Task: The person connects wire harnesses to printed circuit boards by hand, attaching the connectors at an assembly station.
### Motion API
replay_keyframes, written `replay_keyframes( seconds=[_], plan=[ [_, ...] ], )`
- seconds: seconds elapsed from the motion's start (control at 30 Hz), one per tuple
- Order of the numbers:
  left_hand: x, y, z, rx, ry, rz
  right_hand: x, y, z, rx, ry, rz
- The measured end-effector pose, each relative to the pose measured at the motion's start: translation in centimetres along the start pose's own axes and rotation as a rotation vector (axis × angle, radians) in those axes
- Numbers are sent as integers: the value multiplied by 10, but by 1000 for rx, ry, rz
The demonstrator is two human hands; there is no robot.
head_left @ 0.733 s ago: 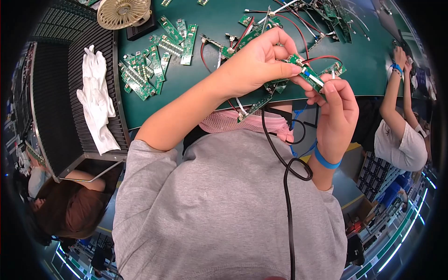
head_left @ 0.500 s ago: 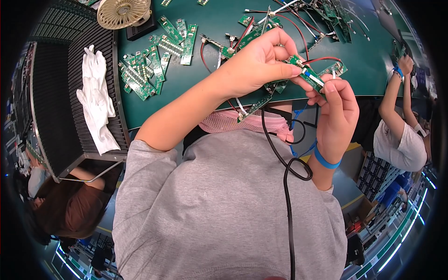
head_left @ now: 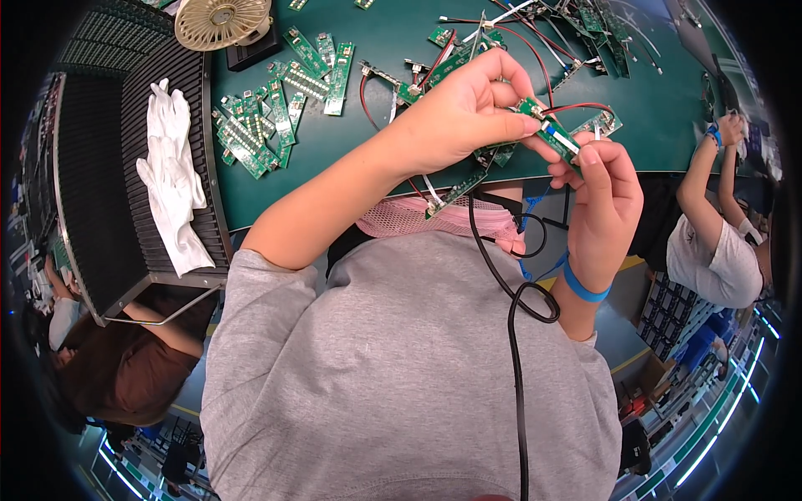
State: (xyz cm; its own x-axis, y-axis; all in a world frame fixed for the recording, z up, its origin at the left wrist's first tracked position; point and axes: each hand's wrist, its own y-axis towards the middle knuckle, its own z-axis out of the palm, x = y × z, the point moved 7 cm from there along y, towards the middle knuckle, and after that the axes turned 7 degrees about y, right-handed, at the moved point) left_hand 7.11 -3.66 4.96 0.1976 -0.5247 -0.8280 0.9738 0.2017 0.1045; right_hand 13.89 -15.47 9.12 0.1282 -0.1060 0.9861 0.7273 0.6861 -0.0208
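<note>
Between my two hands is a small green circuit board [head_left: 558, 136] with a white strip and a blue part on it. My left hand [head_left: 493, 108] pinches its upper left end with thumb and fingers. At its lower right end my right hand [head_left: 603, 171] grips it, and a blue band circles that wrist. Red and black wires [head_left: 576, 107] arch behind the board toward another green board [head_left: 603, 125]. Under my left hand lie more wired boards, partly hidden. One wired board [head_left: 458, 197] juts over the table's near edge.
Loose green boards [head_left: 276, 108] are heaped left on the green table [head_left: 359, 150], near a small fan [head_left: 222, 21]. White gloves [head_left: 174, 175] lie on a black slotted rack [head_left: 138, 108]. Wired boards [head_left: 589, 29] pile up at the back. A black cable [head_left: 514, 359] crosses my front. Co-workers sit on both sides.
My hands and the board stay almost still. At the left, a co-worker's arm has shifted; at the right, the other co-worker's hands have moved slightly.
</note>
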Motion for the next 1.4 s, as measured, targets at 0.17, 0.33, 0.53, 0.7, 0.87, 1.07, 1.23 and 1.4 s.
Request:
replay_keyframes(
  seconds=[0.17,0.33,0.53,0.7,0.87,1.07,1.23,1.4],
  plan=[
    [1,0,1,-3,-8,6,-1,0,0,10,5,-2],
    [-1,-1,1,-14,12,22,-2,0,2,16,23,-30],
    [-2,-1,1,-18,2,33,-1,-1,5,40,-30,-84],
    [-1,-1,0,-51,15,38,-1,-2,12,43,-66,-74],
    [-2,-1,-1,-78,93,38,-3,-1,14,38,-144,-126],
    [-4,-2,-3,-135,113,30,-3,-5,19,61,-223,-175],
    [-10,-4,-3,-107,131,-21,-1,-6,23,83,-168,-157],
    [-26,-3,-14,-92,234,-32,4,-5,26,153,-92,-104]
  ],
)
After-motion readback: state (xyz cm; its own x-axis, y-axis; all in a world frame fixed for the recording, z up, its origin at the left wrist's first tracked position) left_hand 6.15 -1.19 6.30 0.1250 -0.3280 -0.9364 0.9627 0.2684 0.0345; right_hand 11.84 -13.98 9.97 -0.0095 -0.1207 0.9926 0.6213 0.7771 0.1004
